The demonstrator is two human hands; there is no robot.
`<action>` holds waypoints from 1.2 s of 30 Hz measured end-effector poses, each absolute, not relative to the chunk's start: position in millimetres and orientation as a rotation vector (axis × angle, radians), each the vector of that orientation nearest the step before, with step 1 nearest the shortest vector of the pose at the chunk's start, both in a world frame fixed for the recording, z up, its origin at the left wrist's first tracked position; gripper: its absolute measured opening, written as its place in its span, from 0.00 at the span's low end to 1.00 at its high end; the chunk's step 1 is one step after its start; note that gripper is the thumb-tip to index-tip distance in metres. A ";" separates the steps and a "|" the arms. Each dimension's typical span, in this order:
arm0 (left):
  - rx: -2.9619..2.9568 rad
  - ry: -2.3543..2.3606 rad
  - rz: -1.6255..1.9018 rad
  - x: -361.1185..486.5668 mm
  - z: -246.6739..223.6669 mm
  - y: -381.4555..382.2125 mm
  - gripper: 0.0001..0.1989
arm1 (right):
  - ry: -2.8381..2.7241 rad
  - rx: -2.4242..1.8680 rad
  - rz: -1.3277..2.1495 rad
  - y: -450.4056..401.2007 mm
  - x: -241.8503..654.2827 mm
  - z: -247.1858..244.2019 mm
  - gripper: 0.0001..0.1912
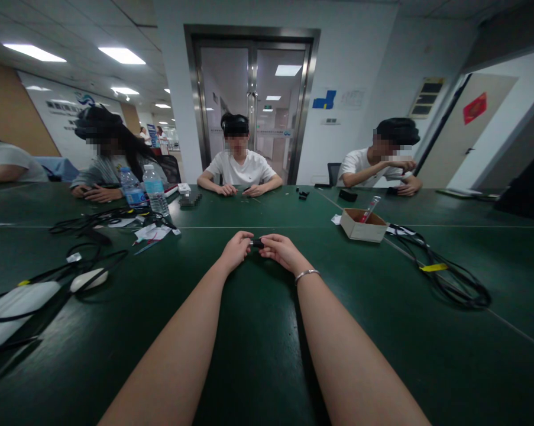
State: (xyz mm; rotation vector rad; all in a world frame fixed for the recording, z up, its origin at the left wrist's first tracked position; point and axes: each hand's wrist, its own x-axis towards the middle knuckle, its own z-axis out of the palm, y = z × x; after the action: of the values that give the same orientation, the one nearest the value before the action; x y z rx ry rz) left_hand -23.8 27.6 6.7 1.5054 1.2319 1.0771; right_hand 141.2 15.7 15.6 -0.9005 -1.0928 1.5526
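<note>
Between my two hands, just above the green table, is a small black object with a silvery end (pixel 257 243); its exact kind is too small to tell. My left hand (pixel 237 251) pinches the silvery end with thumb and fingers. The black end sits in the fingertips of my right hand (pixel 283 251), whose wrist wears a silver bracelet. Fingers cover part of the object at both ends. Both forearms stretch forward over the tabletop.
On the green table (pixel 258 331), black cables (pixel 457 284) and an open box (pixel 364 228) lie to the right. Left are two water bottles (pixel 155 192), papers (pixel 154 232), a white mouse (pixel 89 280) and more cables. Several people sit around the table.
</note>
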 end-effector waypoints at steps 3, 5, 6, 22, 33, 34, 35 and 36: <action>1.485 1.236 1.086 -23.5 7.8 26.4 0.16 | -1.074 -0.896 1.549 16.4 141.0 15.0 0.03; 1.493 1.233 1.066 -23.0 8.5 25.5 0.17 | -1.070 -0.896 1.550 16.8 141.1 14.4 0.03; 1.503 1.233 1.061 -22.7 8.7 25.2 0.16 | -1.070 -0.896 1.549 17.0 141.2 14.1 0.03; 1.523 1.214 1.068 -21.5 11.9 22.0 0.13 | -1.065 -0.884 1.556 14.2 141.1 17.0 0.04; 1.560 1.188 1.072 -22.4 5.5 26.3 0.14 | -1.061 -0.878 1.560 15.4 141.7 15.9 0.03; 1.558 1.187 1.074 -22.4 5.5 26.3 0.14 | -1.062 -0.881 1.560 15.2 141.7 16.1 0.03; 1.560 1.185 1.070 -22.4 5.8 26.0 0.14 | -1.064 -0.882 1.563 15.1 141.6 16.3 0.03; 1.562 1.189 1.063 -22.2 6.4 25.4 0.14 | -1.066 -0.882 1.564 14.9 141.5 16.6 0.04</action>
State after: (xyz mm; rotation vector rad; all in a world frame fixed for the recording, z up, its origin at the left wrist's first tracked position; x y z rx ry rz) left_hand -22.2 25.4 6.4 1.5617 1.1889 1.0631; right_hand 141.5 14.9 16.6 -0.8817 -1.0660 1.5642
